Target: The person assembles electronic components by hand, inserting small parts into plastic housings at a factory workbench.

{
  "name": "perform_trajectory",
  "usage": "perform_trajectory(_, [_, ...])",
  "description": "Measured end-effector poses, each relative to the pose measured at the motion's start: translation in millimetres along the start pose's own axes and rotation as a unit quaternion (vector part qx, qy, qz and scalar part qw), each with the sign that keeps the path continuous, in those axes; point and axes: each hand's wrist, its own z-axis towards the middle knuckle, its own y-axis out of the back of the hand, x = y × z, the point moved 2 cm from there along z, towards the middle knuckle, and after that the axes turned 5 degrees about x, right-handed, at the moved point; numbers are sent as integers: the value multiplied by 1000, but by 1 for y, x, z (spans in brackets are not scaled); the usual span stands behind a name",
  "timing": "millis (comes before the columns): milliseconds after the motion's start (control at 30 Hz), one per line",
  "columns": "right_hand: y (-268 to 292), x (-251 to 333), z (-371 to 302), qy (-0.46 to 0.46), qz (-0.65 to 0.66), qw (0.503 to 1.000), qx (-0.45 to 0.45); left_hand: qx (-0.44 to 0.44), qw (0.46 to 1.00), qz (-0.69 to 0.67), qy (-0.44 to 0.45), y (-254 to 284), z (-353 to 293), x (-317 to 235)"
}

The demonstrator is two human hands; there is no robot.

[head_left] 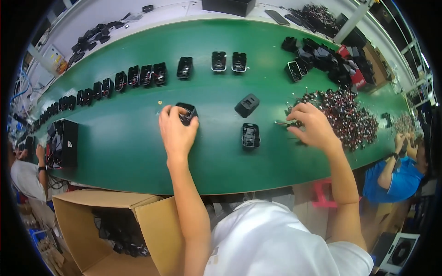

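Observation:
My left hand [178, 131] grips a small open black plastic housing [186, 120] on the green table, its fingers over the top and far side and the thumb on the right. My right hand [313, 124] is at the left edge of a heap of small wired parts [343, 117]. Its curled thumb and fingers close around a small part with thin wires [282, 123], partly hidden by them. Between my hands lie a black housing with slots in its face [247, 105] and, nearer me, an open black housing [250, 136] showing its inside.
A long row of open black housings [146, 75] curves along the far left. Black shells [317, 57] pile up at the far right. A black box [69, 142] stands at left; an open cardboard carton [106, 195] sits below the front edge. Other people work at both ends.

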Motion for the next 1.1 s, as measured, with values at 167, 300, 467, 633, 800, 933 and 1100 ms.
perform_trajectory(167, [-27,-4,2,5,-115,992,-43,38,995,-52,-73,-12,-38,-38])
perform_trajectory(300, [-34,-1,-4,22,-30,994,-99,59,960,-261,-77,-8,-67,-57])
perform_trajectory(467, [-32,13,-17,-36,82,990,-112,113,924,-353,-92,-12,-98,-72])
perform_trajectory(633, [-53,28,-7,-75,-11,985,-156,138,921,-354,-89,-20,-105,-73])
perform_trajectory(800, [-65,17,13,-80,3,989,-121,153,886,-429,-88,-24,-109,-83])
perform_trajectory(933, [-38,29,-10,-104,203,968,-105,124,885,-437,-98,-21,-111,-80])
perform_trajectory(1100, [-32,39,-39,-91,428,888,-139,205,848,-474,-119,-17,-116,-88])
